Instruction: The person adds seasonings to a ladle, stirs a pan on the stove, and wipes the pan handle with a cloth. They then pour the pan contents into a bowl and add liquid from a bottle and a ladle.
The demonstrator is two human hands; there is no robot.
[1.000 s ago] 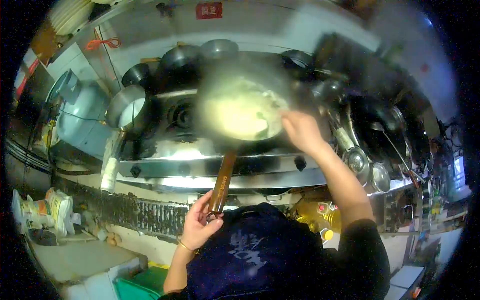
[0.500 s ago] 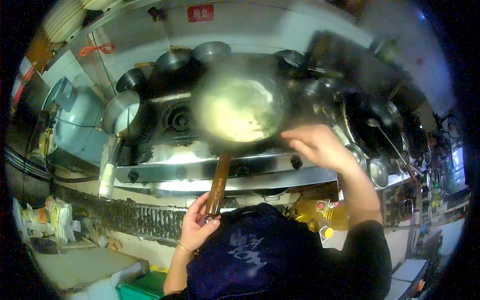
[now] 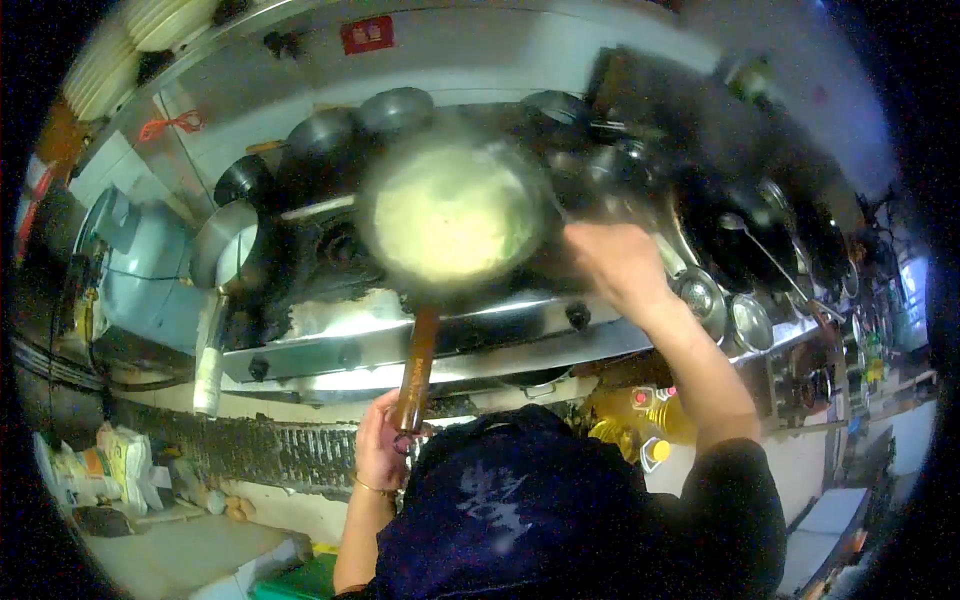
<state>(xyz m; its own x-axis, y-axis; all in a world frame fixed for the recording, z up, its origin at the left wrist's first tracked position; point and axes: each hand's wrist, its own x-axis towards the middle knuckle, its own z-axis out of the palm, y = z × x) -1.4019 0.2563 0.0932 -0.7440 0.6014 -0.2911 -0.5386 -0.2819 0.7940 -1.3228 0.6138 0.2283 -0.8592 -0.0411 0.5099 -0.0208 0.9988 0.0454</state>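
Note:
A round pan [image 3: 455, 215] with pale yellow-green contents, blurred by steam, is over the stove [image 3: 480, 325]. Its brown wooden handle [image 3: 418, 365] points toward me. My left hand [image 3: 381, 438] is wrapped round the end of that handle, with a bracelet on the wrist. At the right rim of the pan, my right hand [image 3: 618, 262] is closed and blurred. A thin thing seems to run from its fingers toward the pan, but I cannot make out what it is.
A saucepan [image 3: 235, 245] with white contents stands at the left, beside a blue-grey gas cylinder [image 3: 155, 270]. Several dark pans line the back wall. Metal strainers [image 3: 750, 322] and a ladle [image 3: 733, 222] lie right. Oil bottles [image 3: 672, 415] stand below the stove edge.
The view has shifted, so most things appear further left. The pale contents look more spread across the pan. My right hand has turned, its fingers now closed beside the rim.

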